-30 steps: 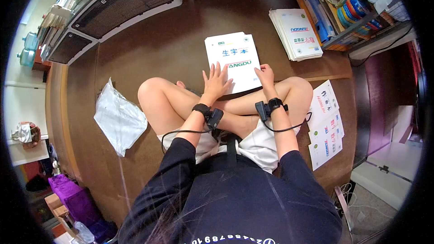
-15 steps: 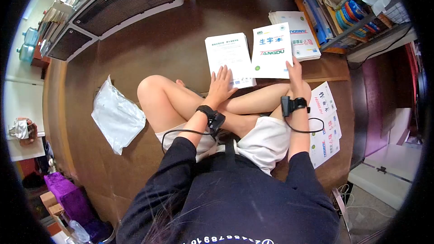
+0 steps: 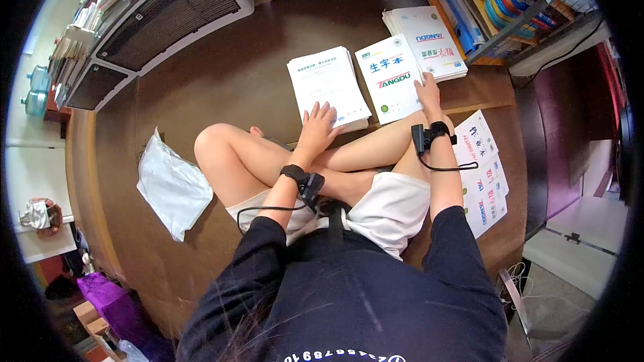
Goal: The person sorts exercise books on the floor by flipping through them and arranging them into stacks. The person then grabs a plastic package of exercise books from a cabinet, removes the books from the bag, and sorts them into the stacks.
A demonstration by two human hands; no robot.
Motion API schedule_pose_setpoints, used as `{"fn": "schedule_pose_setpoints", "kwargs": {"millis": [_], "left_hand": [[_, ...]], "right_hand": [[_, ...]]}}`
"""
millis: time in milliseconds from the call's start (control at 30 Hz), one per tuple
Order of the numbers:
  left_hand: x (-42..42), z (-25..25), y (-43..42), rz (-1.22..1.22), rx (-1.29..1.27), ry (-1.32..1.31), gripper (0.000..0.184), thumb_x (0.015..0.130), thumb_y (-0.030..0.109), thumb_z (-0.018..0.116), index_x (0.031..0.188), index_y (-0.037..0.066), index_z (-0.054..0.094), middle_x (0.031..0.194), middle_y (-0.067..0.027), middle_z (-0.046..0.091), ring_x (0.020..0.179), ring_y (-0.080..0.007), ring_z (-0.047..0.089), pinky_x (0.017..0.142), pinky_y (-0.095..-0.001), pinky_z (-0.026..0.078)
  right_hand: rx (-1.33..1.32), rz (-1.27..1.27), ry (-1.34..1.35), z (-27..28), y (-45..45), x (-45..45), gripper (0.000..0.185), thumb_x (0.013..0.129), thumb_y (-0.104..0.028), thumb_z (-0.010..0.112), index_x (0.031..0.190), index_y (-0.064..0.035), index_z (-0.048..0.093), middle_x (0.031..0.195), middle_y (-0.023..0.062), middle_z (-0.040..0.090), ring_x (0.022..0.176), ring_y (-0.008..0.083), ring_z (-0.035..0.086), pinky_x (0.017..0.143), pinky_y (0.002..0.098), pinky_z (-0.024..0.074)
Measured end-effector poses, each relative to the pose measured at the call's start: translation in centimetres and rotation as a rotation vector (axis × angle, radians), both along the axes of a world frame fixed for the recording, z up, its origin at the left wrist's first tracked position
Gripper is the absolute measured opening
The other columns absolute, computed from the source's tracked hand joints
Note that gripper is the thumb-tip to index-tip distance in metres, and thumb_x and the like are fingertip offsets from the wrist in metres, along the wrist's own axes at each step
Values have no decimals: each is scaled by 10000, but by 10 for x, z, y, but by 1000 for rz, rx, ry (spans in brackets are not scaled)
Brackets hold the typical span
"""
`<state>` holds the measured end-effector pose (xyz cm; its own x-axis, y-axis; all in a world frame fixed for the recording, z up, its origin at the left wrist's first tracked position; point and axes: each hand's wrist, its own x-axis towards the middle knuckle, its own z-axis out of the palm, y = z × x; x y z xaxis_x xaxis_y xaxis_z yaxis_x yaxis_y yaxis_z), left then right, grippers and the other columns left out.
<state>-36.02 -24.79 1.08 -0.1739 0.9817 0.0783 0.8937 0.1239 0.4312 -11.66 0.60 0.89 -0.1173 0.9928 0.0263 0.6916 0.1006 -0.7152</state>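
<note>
A stack of white booklets, a page of small print on top, lies in front of my crossed legs. My left hand rests on its lower edge with the fingers spread. To its right is a single booklet with blue characters and green TANGDU lettering. My right hand pinches this booklet at its right edge. Its top right corner is close beside another stack of booklets with red and blue print. Several booklets lie fanned out by my right knee.
A crumpled clear plastic bag lies left of my legs. A shelf with folders and blue rolls stands at the back right. A cabinet with dark mesh doors is at the back left. Black cables hang from both wrist devices.
The top booklet has been lifted off the middle stack by my right hand and set down to the right, uncovering a printed page. My left hand has stayed on the stack.
</note>
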Motion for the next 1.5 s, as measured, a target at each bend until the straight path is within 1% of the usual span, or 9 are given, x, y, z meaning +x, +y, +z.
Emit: {"fn": "schedule_pose_setpoints", "kwargs": {"millis": [233,433,533,667,900,1033,1233,1367,1500], "left_hand": [[-8,1,1,81,93,-247,414,841,351,608,1125,51,586,1296,-143,503,1281,-303,394,1037,-544,267],[-14,23,5,444,-119,-481,363,928,332,491,1012,6,625,1018,-199,628,932,-314,620,801,-413,464],[-24,5,5,641,222,-655,402,957,336,446,1009,-22,621,957,-191,652,810,-293,626,713,-369,470],[-42,4,0,968,519,-1436,448,990,337,390,1168,-49,531,1117,-118,610,934,-258,602,795,-348,476],[-52,-1,-13,727,570,-2036,400,990,272,384,1294,17,431,1265,-91,534,1131,-247,527,975,-404,423],[-62,15,-17,239,707,-2430,383,963,234,440,1247,-21,457,1224,-136,553,1076,-256,569,936,-405,472],[-76,17,-36,51,800,-2594,354,969,256,444,1232,26,494,1202,-116,574,1075,-247,573,894,-381,507],[-41,15,-21,774,516,-2063,286,967,226,445,1148,17,515,1117,-92,603,990,-209,604,854,-383,507],[-6,-5,-26,715,-33,-1357,168,933,136,459,1028,9,516,903,-110,608,818,-203,632,734,-311,526]], "right_hand": [[124,1,170,11,-9,9,237,850,-213,562,1006,-46,625,923,167,662,883,313,637,770,374,488],[150,105,-7,35,-46,-9,202,864,-201,551,951,-35,627,900,161,665,853,317,643,750,386,494],[-13,243,-81,51,-68,-20,224,871,-233,546,1000,-62,610,898,141,674,821,310,645,729,383,501],[-81,379,-198,55,-90,-31,249,874,-277,545,1022,-84,599,891,121,683,809,294,648,710,386,502],[-94,376,-250,61,-110,-44,266,877,-319,532,1002,-96,605,858,102,688,781,297,648,682,399,498],[-64,377,-291,60,-110,-41,266,881,-321,522,1000,-98,603,842,105,686,776,301,647,673,409,494],[-26,369,-283,55,-107,-42,272,888,-326,514,1014,-102,601,836,116,682,777,315,643,681,425,491],[-21,367,-341,53,-106,-45,279,894,-324,505,1024,-96,600,821,142,673,778,327,640,681,435,491],[-13,367,-350,51,-106,-42,276,901,-320,483,985,-85,601,824,164,664,783,337,636,684,441,490]]}}
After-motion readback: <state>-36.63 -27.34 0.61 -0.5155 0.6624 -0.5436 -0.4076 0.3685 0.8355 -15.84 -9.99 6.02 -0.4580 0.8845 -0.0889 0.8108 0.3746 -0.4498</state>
